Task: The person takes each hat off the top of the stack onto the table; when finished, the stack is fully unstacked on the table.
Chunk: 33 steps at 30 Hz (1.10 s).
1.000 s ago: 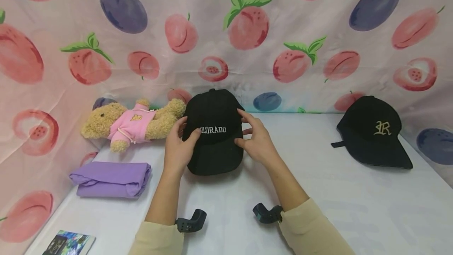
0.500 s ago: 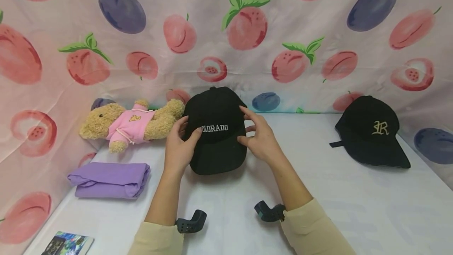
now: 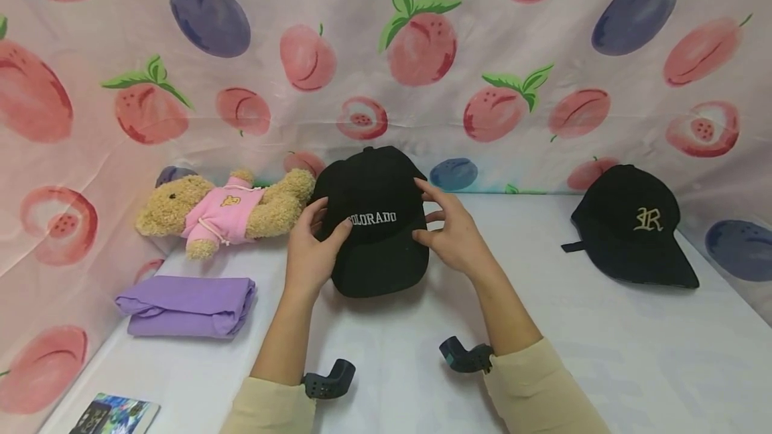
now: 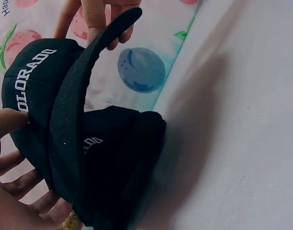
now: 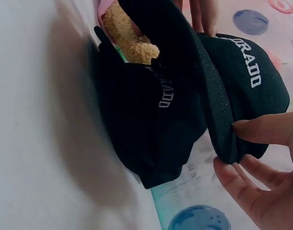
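Both hands hold a black baseball cap (image 3: 380,186) with white COLORADO lettering, crown up and brim toward me. My left hand (image 3: 310,246) grips its left side, thumb on the front by the lettering. On the other side my right hand (image 3: 452,230) pinches the edge where brim meets crown, as the right wrist view shows. Below the held cap, a second black cap (image 5: 151,120) with similar white lettering sits on the table; the wrist views show a gap between their brims. In the head view the held cap mostly hides this lower one.
A teddy bear (image 3: 226,209) in a pink top lies at the back left. Nearer are a folded purple cloth (image 3: 189,307) and a colourful booklet-like item (image 3: 120,414). Another black cap (image 3: 633,226) with a gold emblem rests at the right. A fruit-print curtain (image 3: 386,52) hangs behind.
The held cap and both hands have shifted slightly to the right, and the cap has risen a little. A dark edge shows more to its left. The other things stay put.
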### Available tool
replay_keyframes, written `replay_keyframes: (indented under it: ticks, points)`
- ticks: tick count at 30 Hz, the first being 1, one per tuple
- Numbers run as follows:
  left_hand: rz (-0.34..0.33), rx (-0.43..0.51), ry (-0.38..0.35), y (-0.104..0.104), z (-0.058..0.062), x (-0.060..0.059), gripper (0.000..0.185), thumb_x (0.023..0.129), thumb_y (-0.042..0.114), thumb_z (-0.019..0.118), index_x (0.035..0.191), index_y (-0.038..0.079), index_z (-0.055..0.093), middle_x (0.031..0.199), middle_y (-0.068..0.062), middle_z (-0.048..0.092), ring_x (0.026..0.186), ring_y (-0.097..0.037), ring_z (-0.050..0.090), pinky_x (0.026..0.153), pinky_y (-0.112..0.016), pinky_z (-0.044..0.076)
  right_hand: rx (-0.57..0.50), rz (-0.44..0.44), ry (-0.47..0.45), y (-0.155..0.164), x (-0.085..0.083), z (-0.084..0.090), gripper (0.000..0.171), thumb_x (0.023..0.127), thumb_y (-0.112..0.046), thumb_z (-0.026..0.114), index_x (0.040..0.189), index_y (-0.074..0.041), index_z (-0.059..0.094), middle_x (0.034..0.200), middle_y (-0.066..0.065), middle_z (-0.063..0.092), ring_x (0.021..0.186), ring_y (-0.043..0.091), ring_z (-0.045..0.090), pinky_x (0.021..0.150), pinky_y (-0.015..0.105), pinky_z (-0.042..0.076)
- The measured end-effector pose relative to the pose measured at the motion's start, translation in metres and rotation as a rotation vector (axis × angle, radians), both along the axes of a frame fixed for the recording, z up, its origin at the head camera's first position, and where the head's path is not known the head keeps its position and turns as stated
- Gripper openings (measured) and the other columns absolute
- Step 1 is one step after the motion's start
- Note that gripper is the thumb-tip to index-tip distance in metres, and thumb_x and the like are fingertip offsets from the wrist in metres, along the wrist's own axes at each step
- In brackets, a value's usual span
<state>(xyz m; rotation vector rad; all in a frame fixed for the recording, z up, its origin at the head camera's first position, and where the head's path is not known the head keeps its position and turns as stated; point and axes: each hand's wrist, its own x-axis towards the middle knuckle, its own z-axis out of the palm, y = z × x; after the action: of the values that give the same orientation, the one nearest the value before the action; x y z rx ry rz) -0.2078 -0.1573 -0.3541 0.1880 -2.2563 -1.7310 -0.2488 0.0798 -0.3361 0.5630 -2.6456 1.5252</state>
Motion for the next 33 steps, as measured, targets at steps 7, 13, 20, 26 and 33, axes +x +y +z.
replay_keyframes:
  ticks: [7, 13, 20, 26, 33]
  points:
    - [-0.002, 0.000, 0.030, 0.004, -0.001, 0.000, 0.061, 0.095, 0.025, 0.073, 0.151, 0.016, 0.050, 0.147, -0.012, 0.054, 0.139, -0.030, 0.049, 0.120, -0.047, 0.037, 0.021, -0.006, -0.017, 0.005, 0.000, 0.003, 0.088, 0.089, 0.001, 0.075, 0.161, -0.031, 0.035, 0.156, 0.014, 0.043, 0.124, 0.036, 0.060, 0.097, 0.049, 0.058]
    - [-0.013, 0.007, 0.010, 0.010, -0.002, 0.001, 0.062, 0.097, 0.028, 0.072, 0.152, 0.018, 0.048, 0.150, -0.010, 0.052, 0.141, -0.029, 0.048, 0.121, -0.049, 0.036, 0.022, -0.007, -0.007, 0.009, -0.001, 0.006, 0.088, 0.089, 0.002, 0.075, 0.161, -0.032, 0.037, 0.156, 0.014, 0.044, 0.123, 0.036, 0.060, 0.097, 0.050, 0.058]
    - [-0.002, -0.016, 0.033, 0.018, -0.002, 0.003, 0.061, 0.096, 0.027, 0.072, 0.152, 0.015, 0.049, 0.149, -0.012, 0.053, 0.140, -0.031, 0.049, 0.120, -0.049, 0.037, 0.036, -0.001, -0.003, 0.015, -0.001, 0.007, 0.087, 0.089, 0.002, 0.074, 0.161, -0.029, 0.036, 0.157, 0.016, 0.043, 0.124, 0.037, 0.059, 0.097, 0.051, 0.058]
    - [-0.015, -0.037, 0.044, 0.024, -0.003, 0.002, 0.063, 0.096, 0.027, 0.073, 0.153, 0.014, 0.048, 0.149, -0.014, 0.053, 0.140, -0.032, 0.049, 0.121, -0.048, 0.036, 0.058, -0.011, -0.007, 0.022, -0.002, 0.010, 0.087, 0.089, 0.002, 0.074, 0.161, -0.029, 0.037, 0.156, 0.014, 0.044, 0.125, 0.037, 0.059, 0.097, 0.052, 0.057]
    - [-0.016, -0.040, 0.074, 0.027, -0.006, 0.001, 0.063, 0.095, 0.025, 0.074, 0.151, 0.012, 0.049, 0.148, -0.013, 0.055, 0.140, -0.030, 0.050, 0.121, -0.046, 0.037, 0.056, -0.001, 0.002, 0.026, -0.003, 0.010, 0.086, 0.089, 0.004, 0.073, 0.161, -0.026, 0.036, 0.155, 0.016, 0.044, 0.125, 0.038, 0.059, 0.097, 0.053, 0.057]
